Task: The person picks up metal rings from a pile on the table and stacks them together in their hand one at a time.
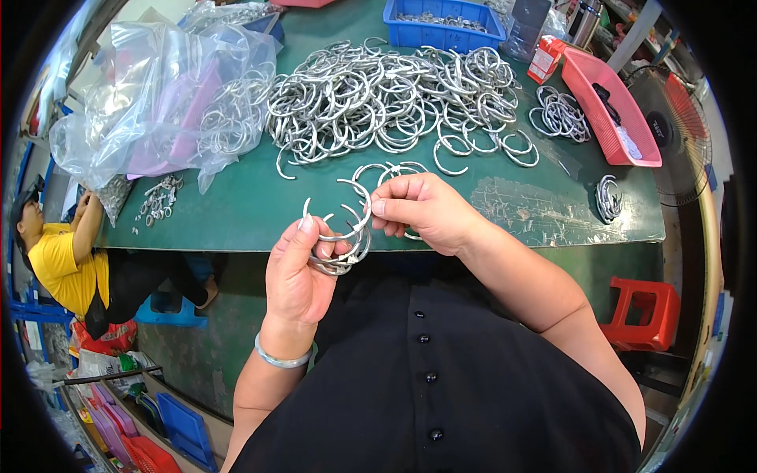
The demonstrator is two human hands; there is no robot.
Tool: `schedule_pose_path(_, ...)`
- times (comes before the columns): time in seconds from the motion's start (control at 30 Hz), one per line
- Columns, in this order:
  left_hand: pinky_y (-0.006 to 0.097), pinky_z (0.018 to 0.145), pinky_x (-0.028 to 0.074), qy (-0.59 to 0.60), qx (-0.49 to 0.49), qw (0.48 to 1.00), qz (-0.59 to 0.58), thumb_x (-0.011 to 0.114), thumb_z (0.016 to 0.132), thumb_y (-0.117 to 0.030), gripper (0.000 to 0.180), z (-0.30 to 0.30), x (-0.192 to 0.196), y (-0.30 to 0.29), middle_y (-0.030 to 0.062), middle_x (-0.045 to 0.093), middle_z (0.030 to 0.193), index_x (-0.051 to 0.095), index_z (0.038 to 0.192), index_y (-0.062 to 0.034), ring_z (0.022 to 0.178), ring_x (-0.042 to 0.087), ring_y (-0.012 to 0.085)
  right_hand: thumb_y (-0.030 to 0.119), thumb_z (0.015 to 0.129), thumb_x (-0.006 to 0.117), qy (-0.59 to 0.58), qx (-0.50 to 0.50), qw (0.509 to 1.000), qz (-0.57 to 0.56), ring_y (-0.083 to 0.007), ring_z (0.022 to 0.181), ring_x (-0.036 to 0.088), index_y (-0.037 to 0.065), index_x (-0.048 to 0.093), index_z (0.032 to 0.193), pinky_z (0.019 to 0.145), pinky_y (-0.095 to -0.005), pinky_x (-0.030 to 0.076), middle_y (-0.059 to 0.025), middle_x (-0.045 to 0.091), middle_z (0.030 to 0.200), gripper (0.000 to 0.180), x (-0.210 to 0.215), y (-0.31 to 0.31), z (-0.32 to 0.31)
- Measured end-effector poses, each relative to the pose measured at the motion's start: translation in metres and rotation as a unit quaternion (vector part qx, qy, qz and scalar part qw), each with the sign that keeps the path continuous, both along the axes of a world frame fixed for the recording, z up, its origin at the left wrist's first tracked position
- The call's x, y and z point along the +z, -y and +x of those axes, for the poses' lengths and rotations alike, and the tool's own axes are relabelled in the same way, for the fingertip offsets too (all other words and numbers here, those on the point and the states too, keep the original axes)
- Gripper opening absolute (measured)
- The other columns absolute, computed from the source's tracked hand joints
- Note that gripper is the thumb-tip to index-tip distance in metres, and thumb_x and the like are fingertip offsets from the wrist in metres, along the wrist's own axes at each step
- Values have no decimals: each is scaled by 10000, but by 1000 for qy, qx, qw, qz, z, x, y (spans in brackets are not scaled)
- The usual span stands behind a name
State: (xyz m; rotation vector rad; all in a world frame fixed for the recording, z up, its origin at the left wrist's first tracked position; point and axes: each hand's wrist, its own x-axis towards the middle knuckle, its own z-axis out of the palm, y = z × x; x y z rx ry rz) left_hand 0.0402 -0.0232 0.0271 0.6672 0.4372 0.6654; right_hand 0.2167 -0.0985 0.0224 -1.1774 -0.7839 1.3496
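over the near edge of the counter: gapped metal bangles, bunched in left hand
handling: probably light, stiff, smooth, a bit slippery, not fragile
hold point: curved back, opposite gap
pointing: top bangle gap faces roughly left; round, no clear long axis
left hand: curled, thumb and fingers around several
right hand: thumb and forefinger pinching top bangle's rim
beyond: tangled bangle pile

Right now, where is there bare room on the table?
Two table patches are bare: left, between the small parts and left hand; right, between the right hand and far-right ring bunch. Crowded: the middle, under the ring pile, and back left, under the plastic bag.
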Motion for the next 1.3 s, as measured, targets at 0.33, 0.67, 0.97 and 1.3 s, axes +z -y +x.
schedule_pose_path(0.33, 282, 638, 465, -6, -15, 1000, -24, 474, 890, -206, 217, 0, -2, -5, 21, 501, 613, 537, 769, -38, 624, 545, 156, 179, 816, 591, -10, 3, 1000, -6, -62, 591, 524, 49, 615, 836, 551, -187, 415, -6, 597, 696, 134, -1, 0, 0)
schedule_pose_path(0.67, 271, 552, 441, -43, -68, 995, -61, 470, 891, -228, 261, -5, -8, -27, 18, 463, 541, 524, 726, -33, 532, 488, 163, 134, 834, 560, -50, 1, 999, 9, -81, 616, 547, 45, 547, 938, 571, -200, 434, -24, 596, 751, 138, -6, 2, -3)
schedule_pose_path(0.97, 281, 574, 421, -88, -110, 988, -57, 457, 894, -289, 285, -6, -7, -31, -17, 425, 500, 502, 711, -75, 535, 464, 144, 64, 828, 548, -92, 28, 995, 24, -100, 646, 570, 56, 498, 999, 588, -219, 451, -35, 592, 779, 178, -12, 5, -11)
schedule_pose_path(1.3, 265, 559, 413, -101, -97, 988, -64, 452, 896, -298, 294, -7, -12, -28, -21, 424, 507, 498, 705, -80, 534, 453, 138, 65, 820, 563, -115, 31, 993, 12, -102, 640, 571, 52, 505, 958, 585, -210, 457, -47, 595, 772, 150, -17, 11, -18)
